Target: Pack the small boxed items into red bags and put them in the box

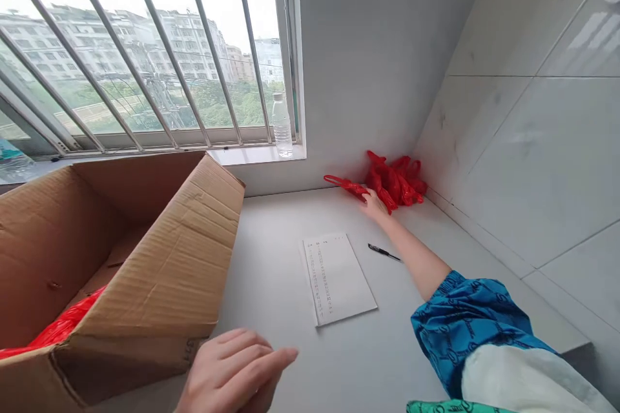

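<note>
In the head view, the right hand (374, 204) lies against a heap of red plastic bags (394, 182); its fingertips are hidden among them, so any grip cannot be told. The left hand (232, 371), cut off below, is empty, fingers extended, just beside a cardboard box (159, 258) that partly hides a red bag (58, 329).

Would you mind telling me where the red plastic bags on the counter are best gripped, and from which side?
Probably by the narrow strip of the red plastic bags trailing left out of the bunch, coming from the near side, where the right hand is. That strip lies free on the counter, while the rest sits crumpled in the corner.
</note>
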Available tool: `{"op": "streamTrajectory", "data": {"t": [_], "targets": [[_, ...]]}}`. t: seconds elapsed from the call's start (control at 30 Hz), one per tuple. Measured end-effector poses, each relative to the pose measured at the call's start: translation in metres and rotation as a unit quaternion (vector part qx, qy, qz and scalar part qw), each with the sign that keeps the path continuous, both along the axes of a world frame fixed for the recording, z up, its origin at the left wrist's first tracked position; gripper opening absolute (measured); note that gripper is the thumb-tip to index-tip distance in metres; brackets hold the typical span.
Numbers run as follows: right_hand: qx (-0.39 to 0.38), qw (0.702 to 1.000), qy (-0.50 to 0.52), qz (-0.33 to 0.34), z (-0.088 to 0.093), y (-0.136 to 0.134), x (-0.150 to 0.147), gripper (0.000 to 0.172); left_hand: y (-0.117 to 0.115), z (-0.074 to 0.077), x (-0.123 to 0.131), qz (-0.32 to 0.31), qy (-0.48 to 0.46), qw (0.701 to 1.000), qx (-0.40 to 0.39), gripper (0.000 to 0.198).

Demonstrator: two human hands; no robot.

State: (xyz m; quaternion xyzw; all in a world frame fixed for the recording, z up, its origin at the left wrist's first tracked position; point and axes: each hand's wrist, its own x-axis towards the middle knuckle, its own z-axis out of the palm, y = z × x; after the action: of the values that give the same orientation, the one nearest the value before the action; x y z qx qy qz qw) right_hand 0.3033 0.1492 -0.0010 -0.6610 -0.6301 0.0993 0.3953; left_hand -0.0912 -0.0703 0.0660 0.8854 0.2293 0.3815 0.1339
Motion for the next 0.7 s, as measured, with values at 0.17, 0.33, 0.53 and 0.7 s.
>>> {"op": "streamTrajectory", "data": {"t": [0.17, 0.33, 0.53, 0.7], "targets": [[0.088, 0.994, 0.05, 0.035, 0.011, -0.017, 0.003, 0.024, 0.016, -0.022, 0.033, 0.023, 0.041, 0.998, -0.037, 0.056], [0.109, 0.979, 0.112, 0.131, 0.023, -0.06, -0.022, 0.031, 0.047, -0.007, 0.052, 0.131, -0.077, 0.984, -0.089, 0.019], [0.007, 0.961, 0.057, 0.27, -0.004, -0.114, -0.066, 0.03, 0.087, -0.016, 0.084, 0.228, 0.056, 0.971, -0.055, 0.029], [-0.024, 0.972, 0.028, 0.233, -0.019, -0.131, -0.078, 0.023, 0.095, -0.042, 0.095, 0.189, 0.212, 0.956, -0.079, 0.023]]}}
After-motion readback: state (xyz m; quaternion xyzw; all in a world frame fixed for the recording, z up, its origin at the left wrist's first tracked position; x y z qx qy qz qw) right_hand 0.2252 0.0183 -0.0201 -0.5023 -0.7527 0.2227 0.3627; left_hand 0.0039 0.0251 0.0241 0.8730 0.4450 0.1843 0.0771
